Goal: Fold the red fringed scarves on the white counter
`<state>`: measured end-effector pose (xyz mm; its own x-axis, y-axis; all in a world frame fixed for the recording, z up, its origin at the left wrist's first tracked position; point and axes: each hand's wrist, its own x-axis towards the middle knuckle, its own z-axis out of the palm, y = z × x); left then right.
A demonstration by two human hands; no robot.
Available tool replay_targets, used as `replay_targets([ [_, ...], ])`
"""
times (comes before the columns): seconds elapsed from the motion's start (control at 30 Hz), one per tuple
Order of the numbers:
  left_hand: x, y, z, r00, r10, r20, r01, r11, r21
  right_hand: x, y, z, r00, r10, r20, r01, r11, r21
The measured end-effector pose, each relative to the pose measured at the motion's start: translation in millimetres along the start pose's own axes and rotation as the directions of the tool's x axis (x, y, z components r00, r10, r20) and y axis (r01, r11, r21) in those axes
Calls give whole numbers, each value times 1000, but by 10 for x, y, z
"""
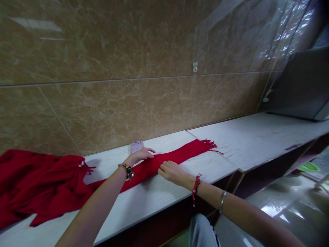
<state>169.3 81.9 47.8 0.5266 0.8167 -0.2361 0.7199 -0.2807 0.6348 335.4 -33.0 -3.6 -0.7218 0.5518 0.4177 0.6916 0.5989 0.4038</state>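
scarf flat, long axis L-R | fringe pts R | both hands on it

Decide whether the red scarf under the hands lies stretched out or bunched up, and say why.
Stretched out: the scarf runs as a flat strip along the bench, left hand and right hand on it.

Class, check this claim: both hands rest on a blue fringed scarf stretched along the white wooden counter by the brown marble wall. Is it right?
No: the fringed scarf is red, not blue. The head view shows the left hand and right hand resting on it, stretched along the white wooden counter by the brown marble wall.
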Motion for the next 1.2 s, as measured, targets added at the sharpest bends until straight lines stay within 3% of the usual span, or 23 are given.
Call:
replay_targets([
  [0.2, 52, 291, -153, 998, 5, -69, -24, 961, -277, 53, 209, -217, 976, 192, -103, -198, 979, -44],
  [0.4, 371, 1021, -269, 988, 90, -126, -131, 918, -375, -101, 810, -508, 928, 373, 2, -372, 927, -40],
  [0.53, 712, 1477, -180, 986, 117, -119, -151, 930, -336, -348, 1260, -603, 887, 461, 28, -456, 884, -105],
  [0.7, 1175, 1846, 114, 988, 132, -76, -149, 946, -288, -747, 1652, -573, 866, 492, 91, -467, 860, -206],
  [0.9, 1584, 1947, 556, 990, 143, -2, -140, 968, -206, -1204, 1818, -323, 855, 484, 189, -447, 870, -208],
  [1.03, 1757, 1851, 780, 985, 172, 4, -170, 977, -129, -1366, 1856, -88, 850, 471, 236, -436, 881, -185],
  [1.2, 1902, 1705, 949, 977, 211, -16, -211, 978, -1, -1467, 1907, 158, 879, 415, 234, -395, 910, -128],
])
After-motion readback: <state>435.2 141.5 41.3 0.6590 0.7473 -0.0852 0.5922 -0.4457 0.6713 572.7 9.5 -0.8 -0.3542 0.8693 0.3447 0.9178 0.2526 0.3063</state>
